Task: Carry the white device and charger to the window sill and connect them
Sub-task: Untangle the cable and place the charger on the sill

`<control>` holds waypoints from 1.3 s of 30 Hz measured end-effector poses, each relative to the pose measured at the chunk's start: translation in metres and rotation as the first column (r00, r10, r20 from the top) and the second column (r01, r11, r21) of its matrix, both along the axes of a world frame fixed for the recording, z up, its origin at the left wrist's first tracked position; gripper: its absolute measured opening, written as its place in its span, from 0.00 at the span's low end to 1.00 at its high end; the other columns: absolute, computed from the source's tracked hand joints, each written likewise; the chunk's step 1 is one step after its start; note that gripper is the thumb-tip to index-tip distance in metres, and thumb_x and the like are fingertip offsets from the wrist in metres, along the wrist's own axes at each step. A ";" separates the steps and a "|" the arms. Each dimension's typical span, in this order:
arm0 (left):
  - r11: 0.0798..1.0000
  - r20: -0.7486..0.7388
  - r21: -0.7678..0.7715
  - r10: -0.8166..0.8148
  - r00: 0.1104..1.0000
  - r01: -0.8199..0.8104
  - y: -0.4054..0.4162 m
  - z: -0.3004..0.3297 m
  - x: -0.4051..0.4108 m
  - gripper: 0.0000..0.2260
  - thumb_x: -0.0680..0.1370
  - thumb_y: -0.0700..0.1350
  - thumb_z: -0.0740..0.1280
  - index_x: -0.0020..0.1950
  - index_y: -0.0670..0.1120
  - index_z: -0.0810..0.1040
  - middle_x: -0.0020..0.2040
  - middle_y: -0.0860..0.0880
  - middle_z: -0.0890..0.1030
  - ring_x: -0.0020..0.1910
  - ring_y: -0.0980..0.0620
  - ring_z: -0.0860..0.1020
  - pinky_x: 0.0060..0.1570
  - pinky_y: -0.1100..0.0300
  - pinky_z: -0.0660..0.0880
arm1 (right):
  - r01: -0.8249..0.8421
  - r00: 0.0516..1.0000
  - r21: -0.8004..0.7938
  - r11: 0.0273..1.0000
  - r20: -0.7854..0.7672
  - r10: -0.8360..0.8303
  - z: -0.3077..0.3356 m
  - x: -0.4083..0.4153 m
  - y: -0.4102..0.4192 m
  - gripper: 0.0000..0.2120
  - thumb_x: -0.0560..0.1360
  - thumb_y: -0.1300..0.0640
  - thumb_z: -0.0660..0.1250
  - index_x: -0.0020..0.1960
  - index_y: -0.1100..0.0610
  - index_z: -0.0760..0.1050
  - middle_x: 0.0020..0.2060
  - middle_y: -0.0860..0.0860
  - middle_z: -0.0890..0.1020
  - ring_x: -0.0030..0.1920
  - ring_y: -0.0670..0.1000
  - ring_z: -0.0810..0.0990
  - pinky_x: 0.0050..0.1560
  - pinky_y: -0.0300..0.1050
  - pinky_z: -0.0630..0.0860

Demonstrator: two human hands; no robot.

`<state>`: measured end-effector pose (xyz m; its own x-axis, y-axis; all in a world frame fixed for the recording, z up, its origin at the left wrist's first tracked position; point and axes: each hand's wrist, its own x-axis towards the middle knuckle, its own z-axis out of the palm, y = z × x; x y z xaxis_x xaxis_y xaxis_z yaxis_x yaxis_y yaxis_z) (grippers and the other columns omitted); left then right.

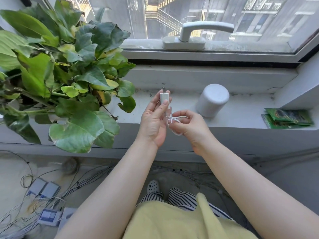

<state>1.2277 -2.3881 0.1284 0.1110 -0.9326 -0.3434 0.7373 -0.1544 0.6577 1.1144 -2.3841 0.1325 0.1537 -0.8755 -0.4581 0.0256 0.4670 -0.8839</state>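
Note:
The white device [212, 100], a rounded cylinder, stands upright on the window sill [241, 116] to the right of my hands. My left hand [154, 120] holds the white charger [164, 98] upright, its metal prongs pointing up, thumb pressed along its side. My right hand [189, 125] pinches the thin white cable [174, 120], which hangs in loops from the charger's lower end. Both hands hover just in front of the sill's front edge, left of the device and apart from it.
A large leafy plant [65, 78] fills the sill's left side, its leaves close to my left hand. Green packets [287, 118] lie at the sill's right end. A window handle [198, 31] sits above. Wires and boxes [44, 195] litter the floor below.

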 end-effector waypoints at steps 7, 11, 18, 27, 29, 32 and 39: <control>0.997 0.077 0.062 0.031 0.997 -0.036 0.000 0.006 0.003 0.16 0.76 0.35 0.65 0.61 0.48 0.75 0.60 0.47 0.78 0.56 0.51 0.74 0.44 0.66 0.75 | -0.106 0.988 0.101 0.989 0.124 0.093 0.009 -0.015 -0.002 0.11 0.69 0.64 0.73 0.51 0.57 0.81 0.41 0.49 0.86 0.43 0.46 0.82 0.49 0.40 0.75; 0.997 0.064 0.053 0.045 0.997 -0.048 0.000 0.009 0.000 0.16 0.75 0.34 0.65 0.60 0.48 0.76 0.57 0.50 0.80 0.51 0.54 0.75 0.42 0.66 0.74 | -0.091 0.981 0.199 0.976 0.189 0.053 0.011 -0.022 -0.005 0.11 0.70 0.66 0.70 0.51 0.57 0.82 0.42 0.51 0.85 0.42 0.47 0.83 0.50 0.41 0.79; 0.995 -0.040 0.067 0.070 0.997 -0.067 -0.002 0.014 -0.002 0.16 0.75 0.35 0.66 0.62 0.47 0.76 0.55 0.52 0.82 0.45 0.57 0.77 0.42 0.67 0.76 | -0.015 0.939 0.246 0.969 0.336 -0.071 0.015 -0.021 -0.002 0.09 0.72 0.71 0.66 0.51 0.64 0.80 0.40 0.54 0.85 0.37 0.49 0.85 0.41 0.37 0.82; 0.996 -0.156 0.008 0.090 0.984 -0.090 -0.004 0.020 0.001 0.11 0.77 0.36 0.63 0.58 0.46 0.76 0.54 0.49 0.83 0.42 0.56 0.80 0.41 0.67 0.78 | 0.130 0.931 0.238 0.963 0.304 -0.201 0.009 -0.021 0.004 0.10 0.69 0.73 0.70 0.49 0.66 0.75 0.49 0.60 0.79 0.39 0.49 0.83 0.42 0.36 0.81; 0.996 -0.164 0.000 0.085 0.983 -0.086 -0.005 0.020 0.003 0.09 0.78 0.37 0.63 0.57 0.45 0.76 0.55 0.48 0.82 0.45 0.55 0.80 0.41 0.67 0.79 | 0.119 0.934 0.236 0.965 0.304 -0.190 0.011 -0.023 0.005 0.06 0.69 0.72 0.69 0.45 0.66 0.76 0.44 0.58 0.80 0.38 0.48 0.84 0.43 0.34 0.80; 0.996 -0.176 -0.030 0.078 0.981 -0.085 -0.005 0.021 0.007 0.09 0.79 0.40 0.62 0.58 0.43 0.76 0.57 0.47 0.81 0.47 0.54 0.82 0.42 0.65 0.79 | 0.149 0.916 0.257 0.955 0.327 -0.231 0.012 -0.026 0.007 0.03 0.70 0.72 0.68 0.43 0.67 0.77 0.39 0.57 0.83 0.39 0.48 0.85 0.46 0.34 0.81; 0.997 0.283 -0.043 0.067 0.957 -0.057 -0.002 0.016 0.000 0.10 0.81 0.46 0.58 0.61 0.47 0.70 0.53 0.52 0.80 0.37 0.59 0.79 0.34 0.68 0.75 | 0.212 0.852 0.336 0.918 0.397 -0.342 0.016 -0.026 0.012 0.05 0.72 0.69 0.68 0.48 0.66 0.76 0.37 0.58 0.85 0.38 0.52 0.87 0.39 0.37 0.82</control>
